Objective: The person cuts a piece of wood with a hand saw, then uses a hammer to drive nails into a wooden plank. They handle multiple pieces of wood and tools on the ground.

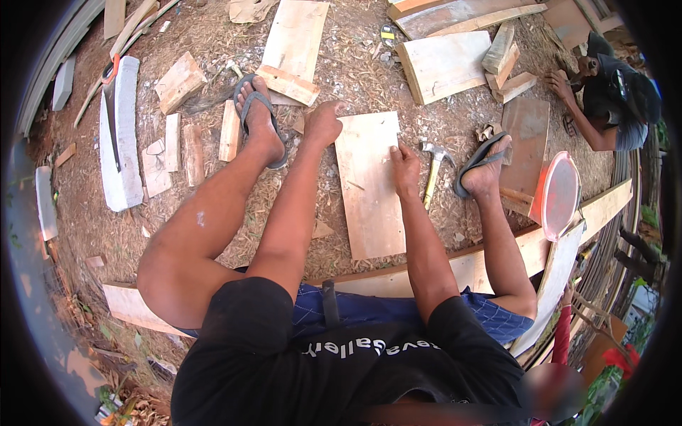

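Observation:
A pale rectangular wooden board (371,195) stands out in front of me, between my feet. My left hand (325,123) is closed at its far left corner, with the fingers partly hidden. Along its right edge, my right hand (406,170) grips the board, thumb on the face. Just right of that hand lies a claw hammer (433,172) with a yellowish handle and a metal head. Beyond my left hand, a short wood block (288,85) rests against another pale board (295,39).
A handsaw (111,113) with an orange handle lies on a whitish block (122,156) at left. Wood offcuts (180,82) litter the ground. A tape measure (387,33) lies far off. At right are an orange-rimmed tub (560,195), long planks (604,206) and a crouching person (614,92).

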